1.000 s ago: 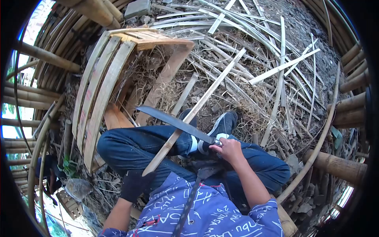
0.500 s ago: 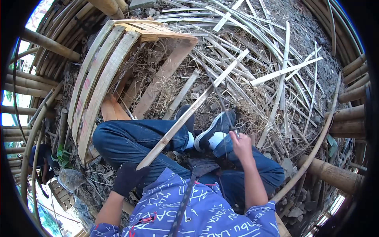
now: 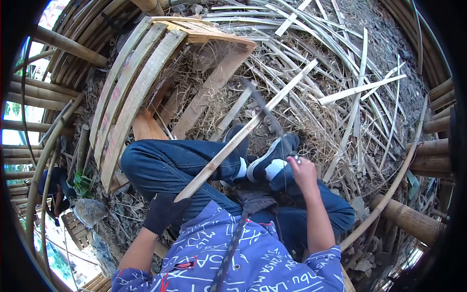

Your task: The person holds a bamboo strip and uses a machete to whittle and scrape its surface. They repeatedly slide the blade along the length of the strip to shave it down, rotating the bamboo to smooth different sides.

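My left hand [image 3: 165, 212], in a black glove, is wrapped round the near end of a long pale wooden strip [image 3: 228, 148]. The strip slants up and right across my legs to the litter of slats. Bare and closed, my right hand [image 3: 303, 170] grips the handle of a long dark blade [image 3: 272, 119]. Its handle is mostly hidden in my fist. The blade points up and left and crosses the strip beyond my shoes; whether they touch I cannot tell.
A slatted wooden crate [image 3: 146, 82] lies on its side at the upper left. Thin strips [image 3: 360, 87] and shavings cover the ground ahead. Bamboo poles [image 3: 408, 219] stand on both sides. Another person [image 3: 53, 190] is at the far left.
The dark blade shows broader and its tip has swung left across the strip. The whole scene has shifted slightly to the right in view. Both hands keep their holds.
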`<action>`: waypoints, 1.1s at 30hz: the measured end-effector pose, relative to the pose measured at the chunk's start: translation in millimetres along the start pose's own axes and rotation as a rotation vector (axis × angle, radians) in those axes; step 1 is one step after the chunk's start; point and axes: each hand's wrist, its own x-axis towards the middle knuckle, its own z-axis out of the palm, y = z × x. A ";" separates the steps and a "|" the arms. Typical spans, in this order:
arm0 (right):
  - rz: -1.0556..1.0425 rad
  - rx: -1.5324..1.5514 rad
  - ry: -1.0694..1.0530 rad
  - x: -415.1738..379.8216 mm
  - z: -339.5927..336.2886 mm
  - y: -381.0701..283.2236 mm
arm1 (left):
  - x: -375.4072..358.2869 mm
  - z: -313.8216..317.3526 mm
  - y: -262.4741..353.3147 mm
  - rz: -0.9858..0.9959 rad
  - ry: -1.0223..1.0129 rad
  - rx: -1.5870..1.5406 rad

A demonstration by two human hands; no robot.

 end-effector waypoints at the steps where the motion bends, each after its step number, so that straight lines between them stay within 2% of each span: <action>1: 0.018 0.021 0.052 6.5 -5.4 7.8 | 0.2 3.6 -4.5 0.121 0.041 0.038; 7: 0.063 0.071 0.092 -0.3 -17.9 7.8 | 0.2 1.1 -4.6 0.137 0.019 0.047; 11: 0.053 0.340 -0.112 -43.8 -5.0 -28.8 | 0.4 -0.3 -2.4 0.180 0.032 0.063; 14: 0.004 0.266 -0.267 -66.1 -4.1 -58.6 | 2.6 -4.3 5.8 0.169 0.087 0.057; 17: -0.119 -0.001 -0.272 -58.3 2.2 -59.1 | 0.7 -1.9 -1.2 0.217 0.081 0.033; 19: -0.179 -0.112 -0.231 -42.2 7.7 -43.5 | 4.9 7.1 -18.4 0.407 0.101 0.263; 23: -0.015 -0.050 -0.070 -0.7 -0.7 -6.2 | 4.4 7.1 -19.6 0.356 0.055 0.217; 26: 0.065 -0.047 0.056 23.4 -13.2 14.7 | 4.5 5.8 -12.9 0.439 0.150 0.285; 28: 0.085 0.006 0.045 21.2 -27.7 0.8 | 0.7 -4.9 3.5 0.151 0.025 0.044; 29: 0.110 0.066 0.025 18.7 -29.5 -3.9 | 1.1 -0.6 -2.4 0.148 0.023 0.043; 31: 0.124 0.089 0.004 6.8 -22.0 -5.8 | 5.9 9.7 -18.7 0.388 0.130 0.211; 33: 0.068 0.131 -0.134 -18.7 -21.7 -26.6 | 5.4 5.2 -15.9 0.360 0.076 0.220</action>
